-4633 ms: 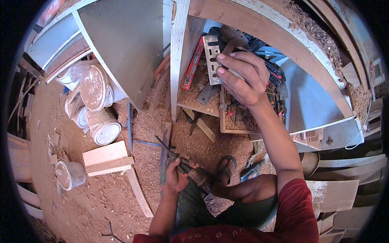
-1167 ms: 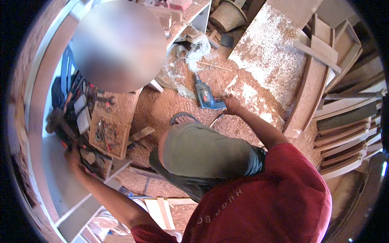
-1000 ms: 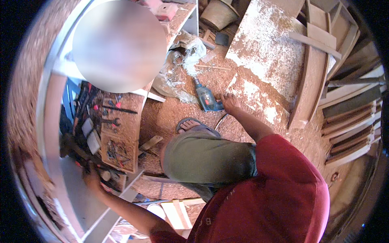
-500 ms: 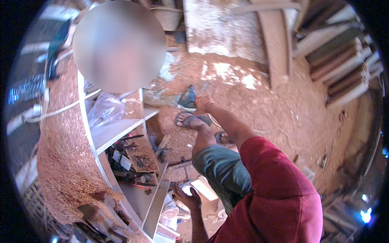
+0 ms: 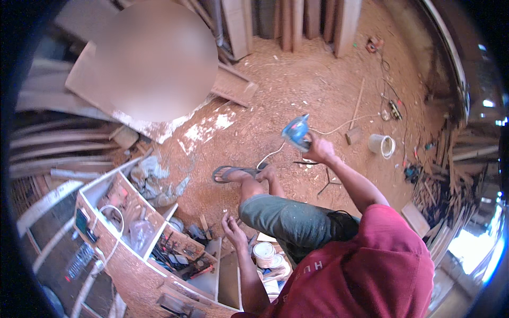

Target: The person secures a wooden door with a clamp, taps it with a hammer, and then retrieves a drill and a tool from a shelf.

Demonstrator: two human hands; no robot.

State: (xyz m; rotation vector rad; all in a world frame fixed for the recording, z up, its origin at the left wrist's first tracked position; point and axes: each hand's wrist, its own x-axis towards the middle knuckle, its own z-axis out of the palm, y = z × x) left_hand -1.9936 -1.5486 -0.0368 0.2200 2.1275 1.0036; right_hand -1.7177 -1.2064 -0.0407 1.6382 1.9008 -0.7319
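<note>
My right hand (image 5: 321, 150) is wrapped round a blue corded power tool (image 5: 297, 132), held up in front of me over the sawdust-strewn floor. Its exact kind is hard to make out. A thin white cord (image 5: 271, 154) runs beside it. Lower down, my left hand (image 5: 232, 230) hangs palm-up with its fingers partly curled and apart, holding nothing that I can see. It is near a white-edged shelf unit (image 5: 149, 249) with a compartment of jumbled hand tools (image 5: 177, 249).
Wooden boards (image 5: 313, 24) lean upright at the far side. A white bucket (image 5: 380, 146) lies to the right, near cords and a wood offcut pile (image 5: 435, 191). White tubs (image 5: 263, 254) are by my legs. A crumpled cloth (image 5: 148, 172) lies beside the shelf unit.
My view has swung to the right. The right hand has lifted the power tool from beside my foot and carried it right. The left hand has moved away from the shelf edge.
</note>
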